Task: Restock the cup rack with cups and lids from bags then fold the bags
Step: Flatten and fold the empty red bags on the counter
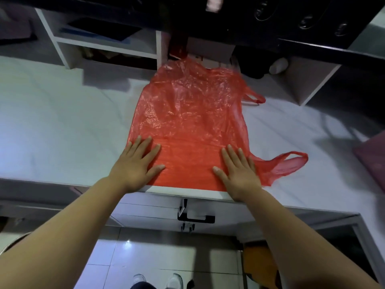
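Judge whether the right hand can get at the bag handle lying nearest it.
Probably yes: the right hand lies flat on the red bag, and that handle lies just beside it on the counter with nothing between.

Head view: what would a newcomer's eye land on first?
The red bag, spread nearly flat in the middle of the white counter, stands out most. The left hand and right hand press flat, fingers straight, on its near edge at the counter's front. Its two handles stick out to the right.
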Tool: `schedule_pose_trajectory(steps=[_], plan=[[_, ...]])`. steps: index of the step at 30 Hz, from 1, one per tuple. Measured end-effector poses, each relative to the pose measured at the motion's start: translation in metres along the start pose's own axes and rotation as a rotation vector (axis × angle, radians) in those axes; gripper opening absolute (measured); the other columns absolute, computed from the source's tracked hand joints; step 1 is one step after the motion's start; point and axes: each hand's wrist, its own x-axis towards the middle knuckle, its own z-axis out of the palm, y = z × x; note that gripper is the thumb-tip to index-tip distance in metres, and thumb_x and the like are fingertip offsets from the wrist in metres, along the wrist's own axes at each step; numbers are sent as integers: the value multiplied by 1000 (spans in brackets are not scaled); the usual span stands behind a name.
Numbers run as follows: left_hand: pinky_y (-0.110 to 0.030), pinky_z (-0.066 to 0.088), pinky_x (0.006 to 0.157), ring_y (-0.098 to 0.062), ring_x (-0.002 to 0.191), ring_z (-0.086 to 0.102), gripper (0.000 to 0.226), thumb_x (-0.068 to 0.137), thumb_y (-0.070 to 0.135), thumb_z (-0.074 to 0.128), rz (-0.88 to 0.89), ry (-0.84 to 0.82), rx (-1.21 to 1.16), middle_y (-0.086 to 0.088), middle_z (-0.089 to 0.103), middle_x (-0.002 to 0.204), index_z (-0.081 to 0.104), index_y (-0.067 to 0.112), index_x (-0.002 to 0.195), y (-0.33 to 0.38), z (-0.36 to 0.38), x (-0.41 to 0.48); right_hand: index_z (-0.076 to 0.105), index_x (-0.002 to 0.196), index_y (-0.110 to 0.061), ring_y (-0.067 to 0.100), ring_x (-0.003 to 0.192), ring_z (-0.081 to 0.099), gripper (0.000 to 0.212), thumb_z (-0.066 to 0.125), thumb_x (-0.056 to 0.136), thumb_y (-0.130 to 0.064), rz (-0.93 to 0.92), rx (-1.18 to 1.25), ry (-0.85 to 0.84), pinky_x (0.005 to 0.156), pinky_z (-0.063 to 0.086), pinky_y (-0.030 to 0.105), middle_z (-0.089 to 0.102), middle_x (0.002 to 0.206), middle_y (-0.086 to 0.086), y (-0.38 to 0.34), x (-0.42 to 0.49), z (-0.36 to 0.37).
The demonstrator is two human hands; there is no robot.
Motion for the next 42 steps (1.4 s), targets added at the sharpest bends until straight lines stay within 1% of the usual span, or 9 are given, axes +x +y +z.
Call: schedule_pose_trajectory(steps=[4, 13, 16, 18, 21, 24, 30, 38, 42], plan=[[-36, -8, 116, -21, 145, -10, 104, 63, 85, -17, -31, -9, 7, 1, -5, 159, 6, 33, 150, 3, 0, -7, -6, 153, -32, 16, 147, -14, 83, 4, 84, -76, 66, -1, 29, 120, -5, 39, -14, 159, -13, 25, -10, -1], [-36, 2, 118, -20, 146, 2, 87, 73, 75, 10, -57, -11, -202, 9, 10, 156, 23, 32, 147, 1, -7, -18, 17, 152, -26, 25, 148, 5, 76, 28, 90, -69, 115, 21, 139, 118, 9, 51, 11, 161, -8, 25, -21, -13], [-32, 17, 111, -30, 135, 28, 50, 92, 44, 38, -67, 141, -420, -7, 38, 144, 50, 21, 135, -3, -14, -22, 41, 141, -21, 30, 145, 18, 61, 45, 92, -57, 86, -42, 294, 112, 16, 58, 32, 154, 2, 8, -19, -26], [-36, 27, 100, -36, 119, 40, 34, 89, 21, 51, -63, 229, -348, -11, 48, 127, 61, 20, 122, -3, -20, -23, 55, 127, -11, 38, 133, 37, 51, 59, 88, -44, 16, 1, 433, 106, 30, 60, 49, 140, 11, -8, -13, -34], [-40, 33, 93, -26, 116, 43, 33, 89, 28, 54, -7, 89, -83, 6, 50, 123, 59, 34, 120, -3, -35, -24, 63, 115, -5, 41, 110, 54, 43, 68, 83, -34, -107, 99, 469, 91, 47, 52, 60, 120, 16, -35, 1, -39], [-34, 43, 90, -14, 111, 49, 36, 85, 35, 62, 24, -84, -93, 12, 52, 119, 57, 37, 121, -13, -52, -16, 59, 122, -9, 35, 115, 51, 43, 62, 88, -36, -215, 97, 369, 94, 45, 47, 57, 123, 12, -65, 16, -42], [-29, 47, 80, -11, 97, 57, 23, 90, 41, 56, -57, 38, -153, 12, 60, 114, 62, 34, 111, -36, -78, 22, 55, 128, -15, 28, 115, 51, 41, 54, 94, -37, -327, 85, 290, 93, 45, 39, 55, 124, 6, -103, 45, -57], [-34, 48, 77, -18, 90, 58, 22, 95, 35, 48, -124, 252, -308, 2, 61, 107, 63, 26, 108, -66, -114, 103, 67, 100, -5, 37, 85, 62, 28, 63, 82, -25, -311, 91, 571, 70, 51, 43, 66, 94, 13, -117, 107, -118], [-41, 45, 91, -27, 111, 53, 34, 97, 34, 43, -207, 281, -408, -8, 52, 125, 52, 19, 127, -75, -123, 147, 64, 102, -5, 38, 88, 60, 37, 70, 75, -29, -242, 38, 668, 71, 49, 45, 64, 96, 15, -119, 143, -148]])
